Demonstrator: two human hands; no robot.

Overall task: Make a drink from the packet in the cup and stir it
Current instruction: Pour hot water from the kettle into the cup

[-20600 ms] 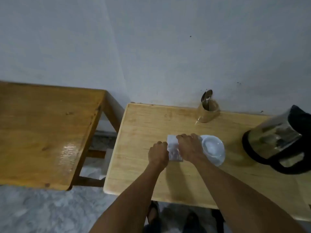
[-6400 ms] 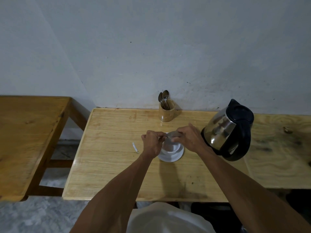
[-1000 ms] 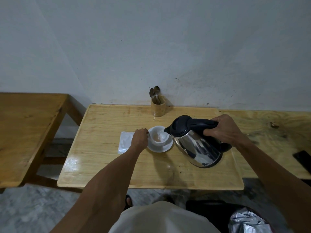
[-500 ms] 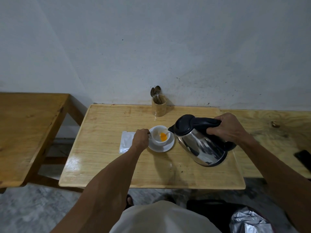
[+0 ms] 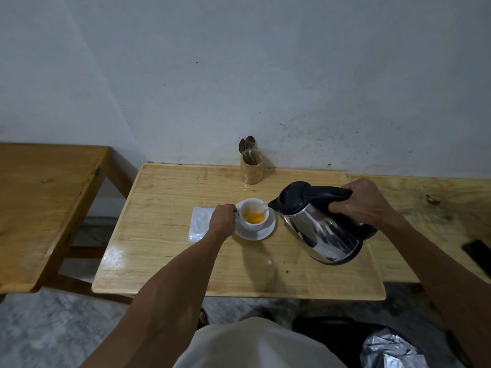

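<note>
Head view: right hand (image 5: 364,201) has fingers clamped on handle of the kettle (image 5: 318,224), tilted, spout pointing left at the cup (image 5: 253,215); kettle long axis leans toward cup. Left hand (image 5: 222,220) closed at cup handle, w/ cup on saucer (image 5: 267,229), mid counter (image 5: 164,197). Orange liquid shows inside, so powder is in and water is going. Emptied packet (image 5: 199,227) lies flat, left of the cup. Left to do, I judge: finish pouring, take spoon (image 5: 249,144), stir.
</note>
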